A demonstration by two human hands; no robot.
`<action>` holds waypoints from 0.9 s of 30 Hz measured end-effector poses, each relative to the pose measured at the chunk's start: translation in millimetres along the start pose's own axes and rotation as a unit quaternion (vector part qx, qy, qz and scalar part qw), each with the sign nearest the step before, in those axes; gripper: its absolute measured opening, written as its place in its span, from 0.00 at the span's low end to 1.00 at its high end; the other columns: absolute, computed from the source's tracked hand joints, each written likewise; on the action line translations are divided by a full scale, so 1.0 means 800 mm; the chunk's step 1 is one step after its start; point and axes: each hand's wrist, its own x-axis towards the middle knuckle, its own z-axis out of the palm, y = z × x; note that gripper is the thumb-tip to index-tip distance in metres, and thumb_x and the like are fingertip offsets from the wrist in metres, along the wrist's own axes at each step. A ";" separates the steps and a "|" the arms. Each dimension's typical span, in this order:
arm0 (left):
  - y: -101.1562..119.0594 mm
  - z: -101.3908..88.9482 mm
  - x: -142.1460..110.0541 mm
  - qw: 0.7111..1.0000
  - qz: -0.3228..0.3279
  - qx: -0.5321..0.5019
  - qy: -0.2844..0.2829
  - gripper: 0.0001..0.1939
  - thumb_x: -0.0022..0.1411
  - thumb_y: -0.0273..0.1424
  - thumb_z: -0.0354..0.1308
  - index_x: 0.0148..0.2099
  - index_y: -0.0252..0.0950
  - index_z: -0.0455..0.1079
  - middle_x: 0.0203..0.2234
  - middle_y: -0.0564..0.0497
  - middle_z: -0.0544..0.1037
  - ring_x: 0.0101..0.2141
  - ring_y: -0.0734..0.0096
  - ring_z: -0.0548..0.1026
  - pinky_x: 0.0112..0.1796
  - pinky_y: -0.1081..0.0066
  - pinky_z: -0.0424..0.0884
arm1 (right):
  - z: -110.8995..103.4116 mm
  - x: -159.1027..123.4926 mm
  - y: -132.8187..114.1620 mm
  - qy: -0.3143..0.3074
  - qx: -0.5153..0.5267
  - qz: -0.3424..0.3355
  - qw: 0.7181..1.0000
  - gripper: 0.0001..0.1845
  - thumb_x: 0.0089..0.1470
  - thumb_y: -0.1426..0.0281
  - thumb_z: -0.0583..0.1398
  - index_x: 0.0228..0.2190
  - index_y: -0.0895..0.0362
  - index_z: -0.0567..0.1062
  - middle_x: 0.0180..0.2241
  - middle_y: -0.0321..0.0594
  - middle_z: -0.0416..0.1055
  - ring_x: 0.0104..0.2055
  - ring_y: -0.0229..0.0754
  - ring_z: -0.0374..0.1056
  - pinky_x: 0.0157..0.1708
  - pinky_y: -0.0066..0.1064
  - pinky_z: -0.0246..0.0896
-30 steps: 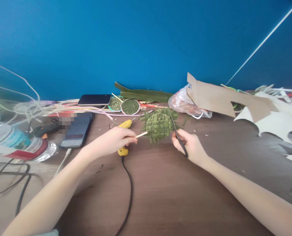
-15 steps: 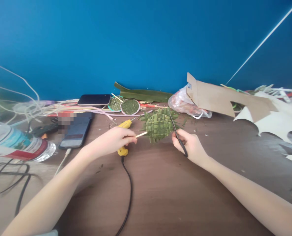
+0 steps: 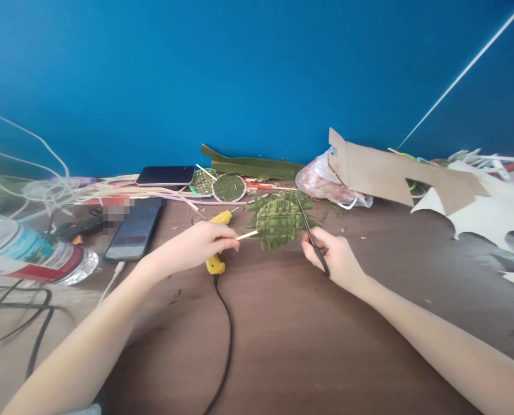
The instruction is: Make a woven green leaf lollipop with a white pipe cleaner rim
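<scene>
My left hand (image 3: 205, 245) pinches a thin wooden stick (image 3: 246, 235) that carries a round woven green leaf mat (image 3: 278, 222), held just above the brown table (image 3: 282, 334). My right hand (image 3: 332, 256) is closed round the handles of black scissors (image 3: 311, 233), whose blades reach up along the mat's right edge. More woven green strips (image 3: 302, 202) lie behind the mat. A yellow glue gun (image 3: 217, 262) lies under my left hand, its black cord (image 3: 226, 334) running toward me.
Two phones (image 3: 134, 231) (image 3: 165, 174), a plastic bottle (image 3: 27, 256) and cables (image 3: 14, 311) crowd the left. Small woven discs (image 3: 229, 187) and a long leaf (image 3: 257, 166) lie at the back. Cardboard (image 3: 386, 173), a plastic bag (image 3: 321, 178) and cut white paper (image 3: 490, 219) fill the right.
Both hands have shifted very slightly left with the mat and scissors; the grips are the same.
</scene>
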 end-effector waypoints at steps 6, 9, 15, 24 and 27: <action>0.000 0.002 0.000 1.000 -0.006 -0.004 -0.020 0.16 0.62 0.38 0.44 0.34 0.40 0.72 0.30 0.57 0.77 0.32 0.73 0.73 0.33 0.76 0.63 | 0.001 0.000 0.000 -0.003 0.001 0.007 1.000 0.06 0.49 0.68 0.54 0.24 0.56 0.61 0.17 0.29 0.55 0.19 0.31 0.49 0.19 0.21 0.52; -0.001 0.002 -0.001 1.000 -0.008 -0.004 -0.019 0.16 0.62 0.38 0.44 0.34 0.40 0.72 0.30 0.57 0.77 0.32 0.72 0.73 0.33 0.76 0.63 | 0.000 0.000 -0.001 -0.002 -0.007 -0.001 1.000 0.06 0.49 0.68 0.54 0.24 0.56 0.62 0.17 0.29 0.54 0.20 0.30 0.48 0.19 0.21 0.51; -0.001 0.000 0.000 1.000 -0.007 -0.005 -0.008 0.17 0.62 0.38 0.44 0.35 0.39 0.72 0.31 0.56 0.77 0.32 0.72 0.73 0.34 0.76 0.63 | -0.002 0.000 -0.002 0.006 -0.018 -0.018 1.000 0.06 0.49 0.69 0.54 0.24 0.56 0.61 0.17 0.29 0.53 0.20 0.30 0.46 0.19 0.20 0.49; 0.001 -0.001 -0.001 1.000 0.007 0.002 -0.002 0.17 0.63 0.37 0.43 0.34 0.39 0.72 0.31 0.55 0.76 0.32 0.71 0.73 0.33 0.76 0.62 | -0.003 0.000 -0.004 0.011 -0.038 -0.022 0.999 0.06 0.48 0.69 0.54 0.23 0.56 0.60 0.17 0.28 0.51 0.20 0.30 0.45 0.19 0.20 0.48; 0.000 -0.001 -0.001 1.000 0.008 0.007 0.003 0.17 0.63 0.37 0.43 0.34 0.39 0.72 0.31 0.55 0.76 0.32 0.71 0.73 0.33 0.76 0.62 | -0.002 0.000 -0.004 0.011 -0.037 -0.021 0.999 0.06 0.48 0.69 0.54 0.23 0.56 0.60 0.17 0.28 0.51 0.20 0.30 0.45 0.19 0.20 0.48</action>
